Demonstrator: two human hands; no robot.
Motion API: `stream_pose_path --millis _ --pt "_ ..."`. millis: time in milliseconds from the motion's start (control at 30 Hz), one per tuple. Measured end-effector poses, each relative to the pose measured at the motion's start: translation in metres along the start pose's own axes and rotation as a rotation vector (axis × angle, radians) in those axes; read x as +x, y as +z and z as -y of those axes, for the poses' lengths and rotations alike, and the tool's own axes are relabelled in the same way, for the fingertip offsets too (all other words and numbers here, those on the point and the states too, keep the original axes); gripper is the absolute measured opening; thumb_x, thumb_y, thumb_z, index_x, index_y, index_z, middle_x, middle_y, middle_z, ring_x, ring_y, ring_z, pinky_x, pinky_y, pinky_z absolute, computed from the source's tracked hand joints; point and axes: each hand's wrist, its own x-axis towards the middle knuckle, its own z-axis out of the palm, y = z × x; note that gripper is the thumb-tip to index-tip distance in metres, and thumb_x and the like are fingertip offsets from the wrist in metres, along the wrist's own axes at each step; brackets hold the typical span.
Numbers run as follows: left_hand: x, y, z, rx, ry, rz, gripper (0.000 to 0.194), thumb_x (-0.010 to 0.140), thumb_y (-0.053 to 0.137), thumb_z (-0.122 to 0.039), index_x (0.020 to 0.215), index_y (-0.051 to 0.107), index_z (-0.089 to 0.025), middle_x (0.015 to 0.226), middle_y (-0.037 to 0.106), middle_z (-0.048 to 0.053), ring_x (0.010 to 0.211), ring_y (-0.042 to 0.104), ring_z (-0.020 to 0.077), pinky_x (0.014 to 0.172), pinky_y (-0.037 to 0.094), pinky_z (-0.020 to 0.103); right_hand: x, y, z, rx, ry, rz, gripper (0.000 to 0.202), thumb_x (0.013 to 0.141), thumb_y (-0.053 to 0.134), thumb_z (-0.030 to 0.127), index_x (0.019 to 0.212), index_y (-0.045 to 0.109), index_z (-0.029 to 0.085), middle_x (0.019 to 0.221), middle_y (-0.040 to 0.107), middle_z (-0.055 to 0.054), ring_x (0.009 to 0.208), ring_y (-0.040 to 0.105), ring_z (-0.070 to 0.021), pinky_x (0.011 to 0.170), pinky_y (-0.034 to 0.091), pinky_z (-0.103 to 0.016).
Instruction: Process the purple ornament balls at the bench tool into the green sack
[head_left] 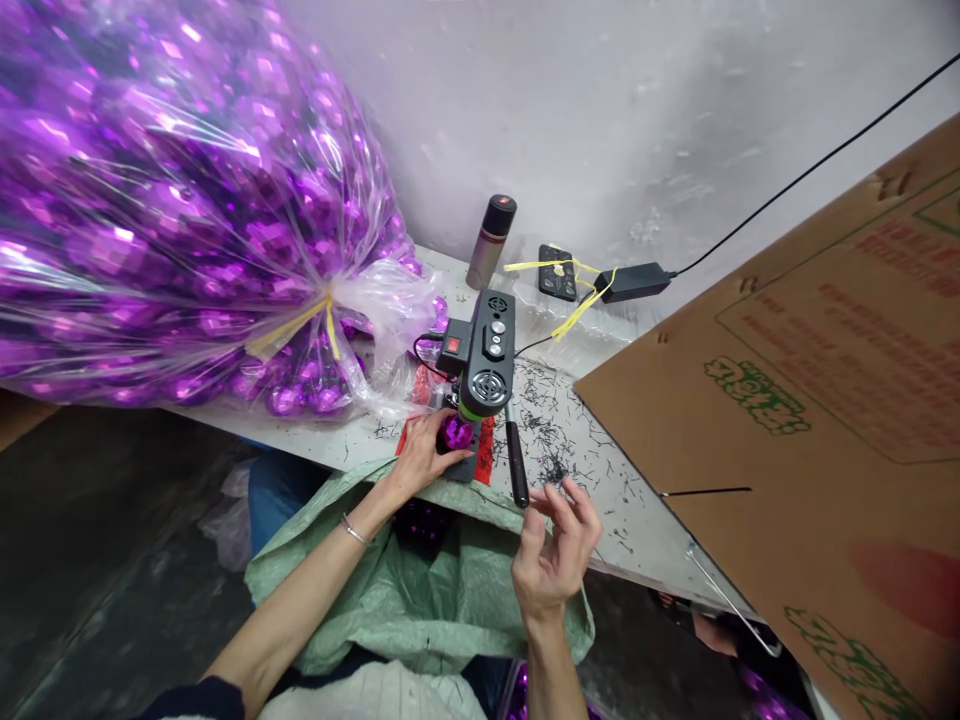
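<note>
A small black machine (490,350) with a red switch stands on the white table (607,520). Under its head, my left hand (421,455) has its fingers and thumb around a shiny purple ball (457,432). Just right of and below the tip of the machine's black lever (517,465), my right hand (556,545) is raised with its fingers curled and apart, holding nothing that shows. Small dark pins (553,470) lie scattered on the table near my right hand. A green sack (480,590) hangs open below both hands, with purple balls inside.
A large clear bag of purple balls (172,230) fills the left side. Behind the machine are a spray can (492,240), a black phone-like object (556,272) and a power adapter (634,283) with a cable. A large cardboard box (825,400) stands at the right.
</note>
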Motion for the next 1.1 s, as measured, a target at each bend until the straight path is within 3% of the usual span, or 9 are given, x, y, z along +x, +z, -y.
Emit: stream_pose_path --millis 100,233,333,433,533,600,833,1100 --pt "-0.005 -0.002 0.000 0.001 0.002 -0.020 0.065 0.077 0.083 -0.042 0.132 0.056 -0.021 0.124 0.068 0.013 0.115 0.062 0.0325 0.101 0.044 0.046 0.026 0.007 0.000 0.038 -0.156 0.048 0.050 0.095 0.060 0.029 0.143 0.047 0.020 0.126 0.057 -0.017 0.101 0.068 -0.0213 0.067 0.066 -0.033" --pt "-0.007 -0.002 0.000 -0.001 -0.012 -0.023 0.063 0.080 0.081 -0.042 0.134 0.056 -0.023 0.122 0.068 0.012 0.114 0.062 0.0316 0.102 0.043 0.047 0.054 0.019 0.003 0.006 -0.368 0.064 0.053 0.094 0.063 0.041 0.139 0.048 0.019 0.115 0.065 -0.014 0.106 0.068 -0.0244 0.073 0.066 -0.037" --pt "-0.005 -0.002 0.000 -0.014 -0.029 -0.003 0.061 0.081 0.079 -0.043 0.134 0.057 -0.024 0.119 0.069 0.010 0.112 0.062 0.0310 0.101 0.044 0.047 0.066 0.027 0.009 0.087 -0.380 0.120 0.038 0.098 0.056 0.034 0.132 0.053 0.018 0.108 0.069 -0.011 0.101 0.070 -0.0207 0.070 0.063 -0.031" --pt "-0.005 -0.004 -0.001 -0.015 -0.031 0.007 0.061 0.082 0.078 -0.044 0.135 0.058 -0.023 0.117 0.070 0.010 0.111 0.062 0.0312 0.100 0.045 0.046 0.071 0.035 0.014 0.149 -0.333 0.146 0.014 0.098 0.053 0.023 0.108 0.061 0.019 0.093 0.071 -0.006 0.087 0.070 -0.0159 0.068 0.058 -0.026" --pt "-0.005 -0.004 -0.003 -0.009 -0.028 0.000 0.061 0.082 0.077 -0.046 0.135 0.060 -0.023 0.116 0.071 0.010 0.109 0.062 0.0307 0.098 0.046 0.045 0.070 0.044 0.017 0.163 -0.287 0.132 0.020 0.099 0.046 0.017 0.082 0.056 0.020 0.074 0.063 -0.002 0.067 0.061 -0.0115 0.061 0.049 -0.024" --pt "-0.006 -0.003 -0.003 -0.006 -0.012 -0.015 0.061 0.083 0.077 -0.047 0.136 0.059 -0.022 0.118 0.071 0.010 0.110 0.062 0.0302 0.098 0.046 0.044 0.065 0.052 0.016 0.171 -0.269 0.103 0.027 0.100 0.041 0.017 0.076 0.052 0.020 0.070 0.059 -0.001 0.061 0.055 -0.0112 0.057 0.044 -0.025" --pt "-0.007 -0.002 -0.004 0.002 0.021 -0.038 0.062 0.083 0.077 -0.048 0.135 0.060 -0.020 0.120 0.071 0.012 0.110 0.063 0.0297 0.097 0.046 0.043 0.038 0.070 -0.002 0.222 -0.306 0.008 0.028 0.102 0.039 0.020 0.076 0.050 0.020 0.073 0.057 -0.003 0.063 0.050 -0.0125 0.059 0.042 -0.028" --pt "-0.009 0.001 -0.001 -0.015 0.023 -0.055 0.063 0.082 0.079 -0.046 0.137 0.059 -0.020 0.122 0.070 0.012 0.112 0.062 0.0304 0.098 0.045 0.044 0.032 0.076 -0.005 0.279 -0.276 -0.020 0.027 0.102 0.038 0.021 0.077 0.048 0.021 0.076 0.055 -0.002 0.063 0.048 -0.0129 0.059 0.038 -0.029"
